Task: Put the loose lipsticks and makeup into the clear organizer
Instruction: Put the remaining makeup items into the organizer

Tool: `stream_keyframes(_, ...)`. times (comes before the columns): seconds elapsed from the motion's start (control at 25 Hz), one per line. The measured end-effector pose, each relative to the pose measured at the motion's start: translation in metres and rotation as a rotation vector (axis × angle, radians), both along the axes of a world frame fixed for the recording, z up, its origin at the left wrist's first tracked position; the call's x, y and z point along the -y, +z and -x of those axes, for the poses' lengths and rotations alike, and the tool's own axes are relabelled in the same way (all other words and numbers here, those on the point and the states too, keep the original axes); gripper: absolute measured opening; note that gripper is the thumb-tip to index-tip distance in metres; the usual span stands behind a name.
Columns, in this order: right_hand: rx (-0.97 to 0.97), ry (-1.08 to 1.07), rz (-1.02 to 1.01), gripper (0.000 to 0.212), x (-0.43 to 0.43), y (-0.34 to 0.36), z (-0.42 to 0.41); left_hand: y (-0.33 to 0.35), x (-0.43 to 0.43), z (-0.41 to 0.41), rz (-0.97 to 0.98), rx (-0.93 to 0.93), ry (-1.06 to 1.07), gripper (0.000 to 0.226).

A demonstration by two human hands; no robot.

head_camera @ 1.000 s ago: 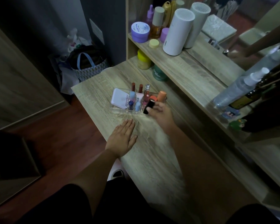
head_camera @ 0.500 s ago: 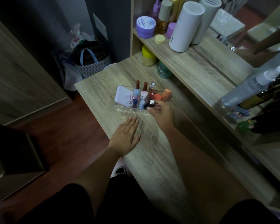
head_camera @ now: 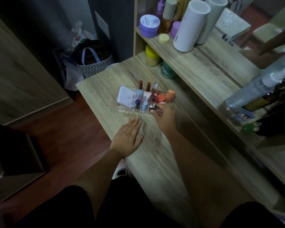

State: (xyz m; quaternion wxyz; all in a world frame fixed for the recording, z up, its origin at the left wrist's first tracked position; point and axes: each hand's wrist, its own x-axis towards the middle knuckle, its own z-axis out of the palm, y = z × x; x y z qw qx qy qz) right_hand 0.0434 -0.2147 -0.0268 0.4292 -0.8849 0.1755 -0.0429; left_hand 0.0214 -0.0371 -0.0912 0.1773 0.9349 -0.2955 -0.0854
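The clear organizer (head_camera: 120, 107) stands on the wooden table (head_camera: 155, 162). It holds a white compact (head_camera: 126, 97), two brown-red lipsticks (head_camera: 140, 84), a clear-capped gloss (head_camera: 155, 90), orange tubes (head_camera: 170, 95) and small blue tubes (head_camera: 139, 93). My right hand (head_camera: 164, 116) is at the organizer's front right corner, its fingertips pinching a black lipstick with a silver end (head_camera: 152, 105) that sits low in a front compartment. Just in front of the organizer, my left hand (head_camera: 127, 139) lies flat on the table with nothing in it.
A shelf to the right carries a purple jar (head_camera: 149, 25), a white cylinder (head_camera: 190, 25), a yellow jar (head_camera: 152, 55), a green jar (head_camera: 168, 71) and a spray bottle (head_camera: 253, 89) by a mirror. A patterned bag (head_camera: 92, 63) sits on the floor beyond the table's far edge.
My right hand has lowered the black lipstick from above the organizer's front edge down into a front compartment. My left hand has stayed flat on the table.
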Motion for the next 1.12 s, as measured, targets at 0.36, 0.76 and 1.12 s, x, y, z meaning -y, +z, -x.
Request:
stream_keyframes(0.36,-0.055,-0.042,0.143,0.023,-0.0041,0.0000,-0.0031,-0.0005,-0.0001,0.0003,-0.004,0.010,0.006,0.059)
stream_keyframes(0.76,-0.049,-0.086,0.229,0.025,-0.0095,0.0002,-0.0024,0.0010,0.0002,-0.0001,0.011,0.015,0.002,0.059)
stream_keyframes(1.12,-0.105,-0.020,0.242,0.018,-0.0055,0.0027,-0.0036,-0.0007,0.0002,-0.0004,-0.008,0.015,0.004,0.059)
